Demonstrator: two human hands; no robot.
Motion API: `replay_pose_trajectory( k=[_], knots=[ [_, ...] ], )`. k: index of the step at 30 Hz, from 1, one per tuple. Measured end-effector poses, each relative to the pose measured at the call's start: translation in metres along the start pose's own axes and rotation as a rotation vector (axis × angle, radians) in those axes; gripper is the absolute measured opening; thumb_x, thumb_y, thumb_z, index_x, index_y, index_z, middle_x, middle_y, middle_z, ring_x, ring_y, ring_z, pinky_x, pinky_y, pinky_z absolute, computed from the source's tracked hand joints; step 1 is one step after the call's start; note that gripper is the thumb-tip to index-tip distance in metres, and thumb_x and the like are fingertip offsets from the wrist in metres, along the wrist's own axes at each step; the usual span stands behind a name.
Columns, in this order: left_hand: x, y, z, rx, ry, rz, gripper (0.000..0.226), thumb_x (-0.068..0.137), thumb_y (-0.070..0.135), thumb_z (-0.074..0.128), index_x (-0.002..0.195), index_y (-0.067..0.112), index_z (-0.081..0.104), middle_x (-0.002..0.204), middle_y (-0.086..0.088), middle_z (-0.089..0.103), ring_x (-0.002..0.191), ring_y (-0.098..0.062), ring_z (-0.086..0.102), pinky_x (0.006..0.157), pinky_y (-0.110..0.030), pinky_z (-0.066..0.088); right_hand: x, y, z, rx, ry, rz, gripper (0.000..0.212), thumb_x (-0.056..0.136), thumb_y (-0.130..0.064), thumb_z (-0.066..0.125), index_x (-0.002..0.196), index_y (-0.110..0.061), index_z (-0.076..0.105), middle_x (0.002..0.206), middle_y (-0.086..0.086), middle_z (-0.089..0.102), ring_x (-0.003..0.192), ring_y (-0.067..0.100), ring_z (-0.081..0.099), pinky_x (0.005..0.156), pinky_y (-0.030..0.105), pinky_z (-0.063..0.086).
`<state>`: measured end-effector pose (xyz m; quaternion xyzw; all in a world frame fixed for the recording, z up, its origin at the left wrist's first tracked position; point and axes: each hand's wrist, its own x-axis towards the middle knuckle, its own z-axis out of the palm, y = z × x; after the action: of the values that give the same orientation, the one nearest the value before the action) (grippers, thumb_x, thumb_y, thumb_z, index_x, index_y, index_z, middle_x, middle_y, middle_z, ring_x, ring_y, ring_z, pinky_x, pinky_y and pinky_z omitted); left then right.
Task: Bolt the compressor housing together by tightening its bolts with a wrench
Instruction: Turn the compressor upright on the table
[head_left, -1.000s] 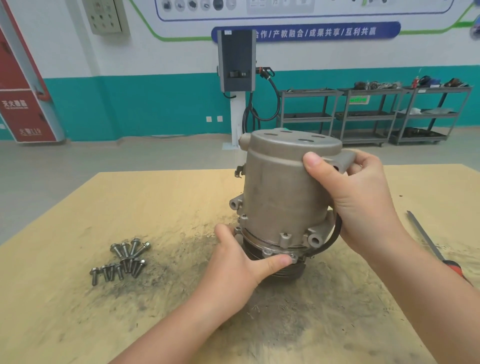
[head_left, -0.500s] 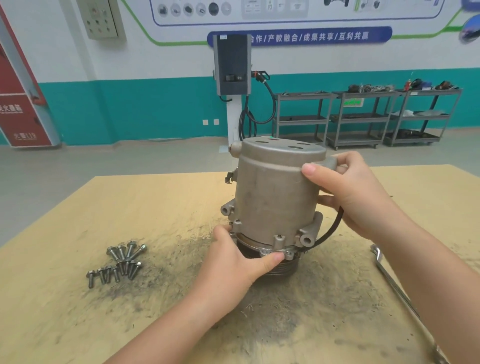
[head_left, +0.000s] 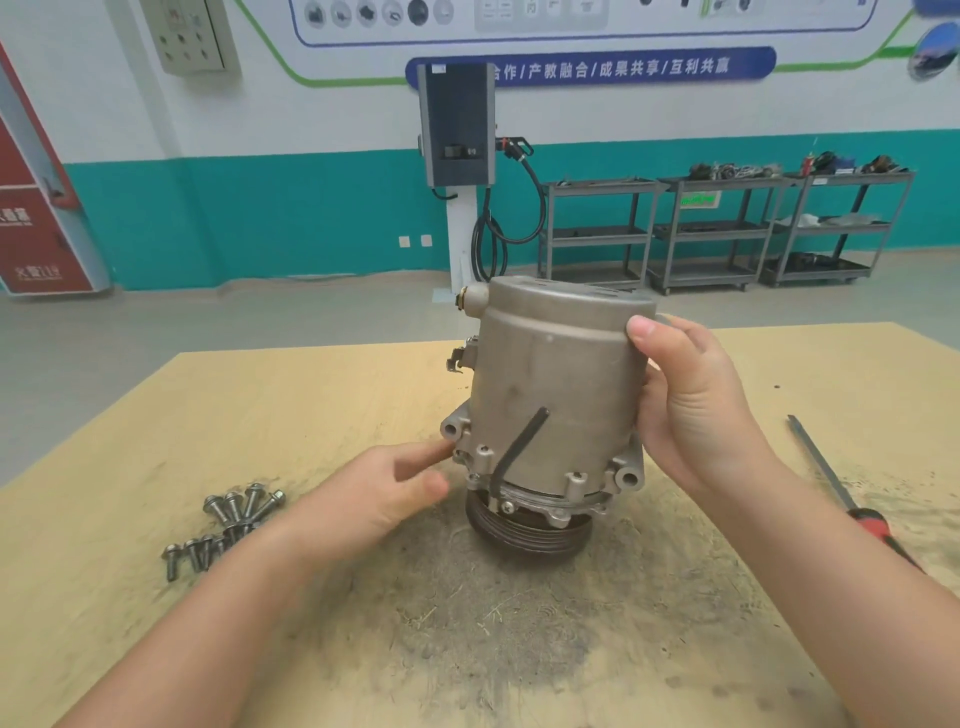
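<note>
Compressor housing (head_left: 556, 395): dull grey metal cylinder, standing upright on the table, flat cap on top, lugged flange with bolt holes round its lower edge. Dark grooved pulley (head_left: 524, 535) underneath, resting on the tabletop. A black bent cable (head_left: 517, 449) lies against the housing's front. Bolts (head_left: 228, 525): loose cluster of grey flanged bolts lying on the table, well apart to the left of the housing.

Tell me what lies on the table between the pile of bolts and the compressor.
In the head view, the left hand hovers over that stretch, open, fingers toward the compressor; beneath it only stained table, right of the bolts.
</note>
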<state>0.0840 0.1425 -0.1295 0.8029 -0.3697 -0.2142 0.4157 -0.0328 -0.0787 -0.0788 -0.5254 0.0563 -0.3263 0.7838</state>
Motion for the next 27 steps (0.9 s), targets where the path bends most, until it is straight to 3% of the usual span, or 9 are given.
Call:
replay_pose_trajectory(
  k=[2,4,5,8,11,16,20,24,27],
  knots=[
    [-0.001,0.007,0.012,0.024,-0.075,0.007,0.136,0.034,0.100,0.059,0.149,0.031,0.039,0.149,0.023,0.044,0.137,0.004,0.041,0.118,-0.030,0.031,-0.002,0.005,0.003,0.011,0.029,0.002,0.079,0.072,-0.016,0.072,0.137,0.011,0.035,0.133,0.027,0.054,0.124,0.036,0.054,0.105,0.053,0.043],
    [0.000,0.013,0.029,0.020,-0.012,-0.012,0.125,0.030,0.095,0.068,0.137,0.038,0.040,0.136,0.027,0.050,0.124,0.010,0.048,0.109,-0.026,0.041,-0.006,0.007,0.006,0.027,0.061,-0.004,0.084,0.069,-0.014,0.080,0.137,0.008,0.036,0.129,0.023,0.059,0.118,0.031,0.060,0.102,0.050,0.047],
    [-0.001,0.016,0.036,0.018,0.040,-0.023,0.115,0.028,0.093,0.071,0.127,0.044,0.038,0.127,0.030,0.050,0.115,0.016,0.048,0.098,-0.017,0.044,-0.007,0.008,0.008,0.036,0.076,-0.014,0.083,0.068,-0.016,0.077,0.136,0.006,0.036,0.126,0.020,0.062,0.113,0.027,0.063,0.101,0.050,0.048],
    [0.000,0.019,0.046,-0.035,0.164,-0.047,0.106,0.025,0.092,0.071,0.114,0.046,0.035,0.117,0.032,0.047,0.101,0.022,0.044,0.073,-0.007,0.039,-0.009,0.008,0.010,0.053,0.112,-0.042,0.076,0.066,-0.020,0.075,0.130,0.000,0.039,0.109,0.007,0.070,0.096,0.013,0.070,0.096,0.048,0.052],
    [0.001,0.018,0.053,-0.113,0.225,-0.053,0.109,0.030,0.085,0.075,0.122,0.041,0.034,0.122,0.028,0.050,0.107,0.016,0.045,0.076,-0.009,0.036,-0.007,0.011,0.010,0.066,0.133,-0.058,0.068,0.065,-0.020,0.076,0.121,-0.005,0.042,0.091,-0.004,0.074,0.089,0.009,0.071,0.089,0.042,0.057],
    [-0.001,0.016,0.062,-0.116,0.319,-0.033,0.111,0.029,0.088,0.073,0.123,0.043,0.036,0.118,0.030,0.052,0.109,0.011,0.049,0.076,-0.011,0.038,-0.007,0.013,0.010,0.066,0.155,-0.069,0.060,0.065,-0.020,0.077,0.114,-0.010,0.044,0.088,-0.006,0.073,0.085,0.006,0.071,0.078,0.033,0.059],
    [-0.002,0.019,0.062,-0.055,0.339,-0.040,0.101,0.037,0.085,0.076,0.121,0.042,0.040,0.115,0.028,0.057,0.104,0.009,0.054,0.076,-0.014,0.043,-0.006,0.012,0.007,0.037,0.126,-0.052,0.063,0.065,-0.022,0.075,0.117,-0.010,0.043,0.100,0.000,0.070,0.088,0.007,0.071,0.081,0.034,0.058],
    [-0.004,0.019,0.052,0.052,0.298,-0.026,0.090,0.046,0.081,0.074,0.122,0.039,0.051,0.112,0.024,0.066,0.103,0.005,0.061,0.084,-0.017,0.048,-0.001,0.007,0.002,-0.005,0.002,0.002,0.080,0.070,-0.020,0.075,0.136,0.006,0.038,0.128,0.021,0.060,0.119,0.028,0.060,0.100,0.047,0.049],
    [-0.006,0.021,0.031,0.206,0.237,-0.036,0.082,0.043,0.086,0.059,0.109,0.037,0.066,0.100,0.022,0.072,0.093,0.005,0.064,0.085,-0.018,0.050,0.004,0.005,-0.002,-0.003,-0.049,0.035,0.081,0.073,-0.024,0.070,0.141,0.005,0.035,0.136,0.021,0.054,0.129,0.032,0.051,0.106,0.048,0.042]
  ],
)
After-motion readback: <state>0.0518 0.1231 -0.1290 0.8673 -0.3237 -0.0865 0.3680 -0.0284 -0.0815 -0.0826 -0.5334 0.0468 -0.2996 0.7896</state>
